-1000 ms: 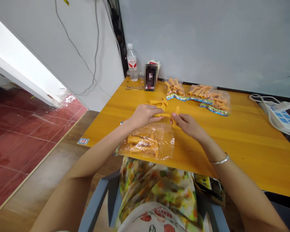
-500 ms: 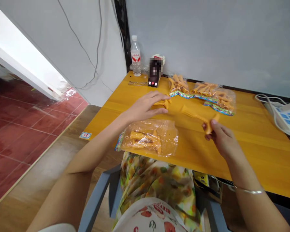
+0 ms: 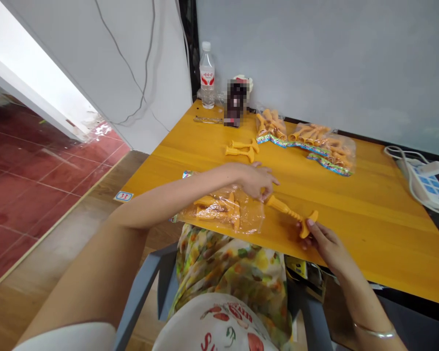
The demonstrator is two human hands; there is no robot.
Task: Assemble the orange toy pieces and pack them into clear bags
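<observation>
My right hand grips an orange plastic toy hammer by its head, the handle pointing left toward a clear plastic bag. My left hand reaches across that plastic bag, thumb and forefinger bent together at its right edge, close to the hammer's handle end, other fingers stretched out. Inside the bag lie orange toy hammers, partly covered by my left forearm. Two more toy hammers lie side by side on the wooden table, beyond my left hand.
Filled bags of orange toy hammers lie along the back of the table. A water bottle and a propped phone stand at the back left. A white power strip with cables lies on the right.
My left hand has moved from the two loose hammers toward me, to the bag's right edge. My right hand has brought its hammer lower and left, with the handle close to the bag.
</observation>
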